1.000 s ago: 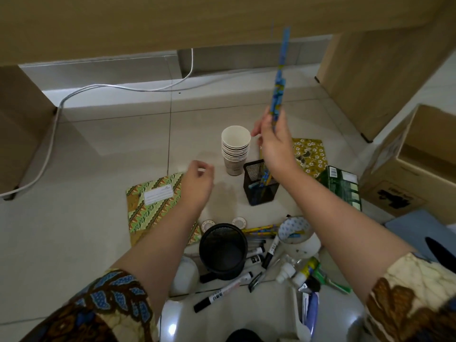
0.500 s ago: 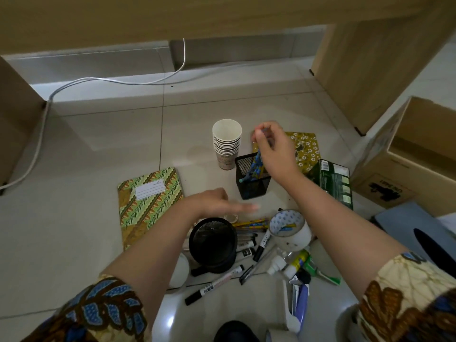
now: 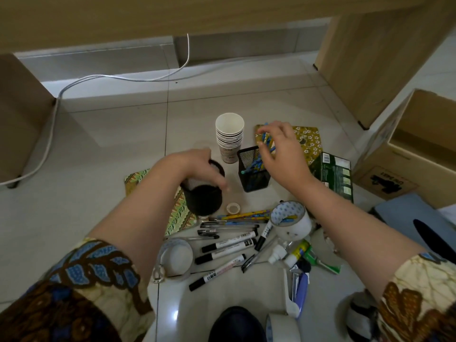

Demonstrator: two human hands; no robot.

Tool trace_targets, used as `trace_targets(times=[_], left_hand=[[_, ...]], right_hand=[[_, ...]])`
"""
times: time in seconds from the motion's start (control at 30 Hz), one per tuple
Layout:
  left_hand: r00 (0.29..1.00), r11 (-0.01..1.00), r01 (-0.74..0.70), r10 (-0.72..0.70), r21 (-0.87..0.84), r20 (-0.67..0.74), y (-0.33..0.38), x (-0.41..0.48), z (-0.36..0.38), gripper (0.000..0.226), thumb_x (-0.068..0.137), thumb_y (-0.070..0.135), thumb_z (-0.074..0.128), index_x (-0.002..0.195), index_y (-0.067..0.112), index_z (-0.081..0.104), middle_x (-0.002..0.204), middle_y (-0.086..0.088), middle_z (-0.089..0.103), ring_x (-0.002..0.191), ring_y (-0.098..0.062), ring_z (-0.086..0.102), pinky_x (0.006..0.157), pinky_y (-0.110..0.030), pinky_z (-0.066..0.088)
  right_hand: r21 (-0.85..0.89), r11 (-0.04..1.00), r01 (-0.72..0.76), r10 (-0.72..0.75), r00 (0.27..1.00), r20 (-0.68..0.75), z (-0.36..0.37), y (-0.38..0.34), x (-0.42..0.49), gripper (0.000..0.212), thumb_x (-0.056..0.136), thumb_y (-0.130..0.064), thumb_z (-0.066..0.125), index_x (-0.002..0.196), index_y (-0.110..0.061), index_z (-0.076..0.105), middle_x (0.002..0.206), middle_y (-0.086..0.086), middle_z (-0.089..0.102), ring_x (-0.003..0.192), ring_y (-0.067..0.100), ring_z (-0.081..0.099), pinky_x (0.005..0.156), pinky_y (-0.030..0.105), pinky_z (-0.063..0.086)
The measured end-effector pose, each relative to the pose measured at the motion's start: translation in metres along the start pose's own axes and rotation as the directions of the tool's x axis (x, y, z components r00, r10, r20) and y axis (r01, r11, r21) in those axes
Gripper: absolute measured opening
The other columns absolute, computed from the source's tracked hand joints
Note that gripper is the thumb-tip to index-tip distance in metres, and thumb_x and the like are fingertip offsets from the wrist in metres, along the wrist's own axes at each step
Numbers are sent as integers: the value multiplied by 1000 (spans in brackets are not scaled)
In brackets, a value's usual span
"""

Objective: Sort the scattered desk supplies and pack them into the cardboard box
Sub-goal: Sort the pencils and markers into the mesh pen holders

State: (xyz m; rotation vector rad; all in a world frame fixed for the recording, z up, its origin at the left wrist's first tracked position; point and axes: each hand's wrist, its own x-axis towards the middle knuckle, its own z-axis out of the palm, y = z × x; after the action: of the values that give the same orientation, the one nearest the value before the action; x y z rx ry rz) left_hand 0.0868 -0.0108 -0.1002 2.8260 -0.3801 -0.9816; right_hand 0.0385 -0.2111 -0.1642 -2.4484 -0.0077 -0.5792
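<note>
My left hand (image 3: 197,166) grips the rim of a round black mesh cup (image 3: 203,198) and holds it tilted above the green patterned notebook (image 3: 179,213). My right hand (image 3: 283,154) hovers over the square black mesh holder (image 3: 255,177), fingers pinched on the tops of blue pencils (image 3: 265,141) that stand inside it. Markers and pens (image 3: 229,240) lie scattered on the floor in front of me. The open cardboard box (image 3: 419,146) stands at the right edge.
A stack of paper cups (image 3: 229,134) stands behind the holder. A yellow floral notebook (image 3: 312,141), a green carton (image 3: 333,174), tape rolls (image 3: 292,219) (image 3: 176,257) and glue bottles (image 3: 296,253) lie around. Desk panels rise at the back and sides; a white cable (image 3: 98,77) runs along the floor.
My right hand brought the blue pencils down from high up into the square holder. My left hand reached down, took the round mesh cup and lifted it away from the pens.
</note>
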Motion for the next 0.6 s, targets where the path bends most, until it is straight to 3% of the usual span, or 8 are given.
trace_targets(times=[0.07,0.17,0.3,0.37,0.43,0.5,0.6], left_hand=[[981,1000,-1,-3,-20,-195,-3,15,1,83,64,53,76,129,16,40,131,-12,44,112,-31,46,87,-40,48],[943,1000,22,-27,-18,-333,-4,37,22,80,70,54,73,135,19,41,134,-15,38,127,-35,35,99,-47,41],[931,993,-105,82,-46,-356,-10,53,54,76,78,45,69,143,21,37,140,-17,36,132,-34,32,105,-47,36],[922,988,-151,147,16,-360,-11,55,64,75,80,42,68,144,24,35,148,-14,31,138,-31,26,110,-51,26],[918,988,-154,149,16,-368,-10,54,67,75,81,46,66,146,27,33,152,-12,26,143,-27,18,113,-55,12],[908,987,-159,134,-30,-397,-10,54,66,73,82,48,63,145,28,33,153,-12,28,144,-26,18,114,-56,7],[881,978,-185,121,-97,-458,-11,53,64,65,86,47,59,143,26,37,149,-10,38,141,-25,26,115,-52,11]], right_hand=[[-49,997,56,-60,995,-74,-6,-5,-6,26,91,-22,56,115,-12,59,121,10,49,117,21,48,95,24,39],[-121,958,259,-273,955,-116,-15,-16,-19,21,90,-26,56,95,-8,64,93,9,56,88,22,54,73,29,44],[-76,911,405,-363,877,315,-10,-26,-42,29,92,-33,50,76,-13,65,69,-1,59,59,16,56,52,27,44],[-187,897,400,-230,785,575,6,-28,-49,26,94,-29,50,85,-11,67,82,3,64,72,21,62,59,31,47],[-373,834,406,10,666,746,25,-29,-54,21,95,-19,49,102,-10,67,103,9,63,93,25,61,72,33,47],[-482,764,429,164,594,788,42,-29,-61,21,95,-11,49,110,-7,63,115,12,59,106,27,56,79,33,47],[-517,726,454,222,557,800,58,-24,-68,27,96,-11,48,120,-7,57,124,12,55,114,27,51,89,35,44]])
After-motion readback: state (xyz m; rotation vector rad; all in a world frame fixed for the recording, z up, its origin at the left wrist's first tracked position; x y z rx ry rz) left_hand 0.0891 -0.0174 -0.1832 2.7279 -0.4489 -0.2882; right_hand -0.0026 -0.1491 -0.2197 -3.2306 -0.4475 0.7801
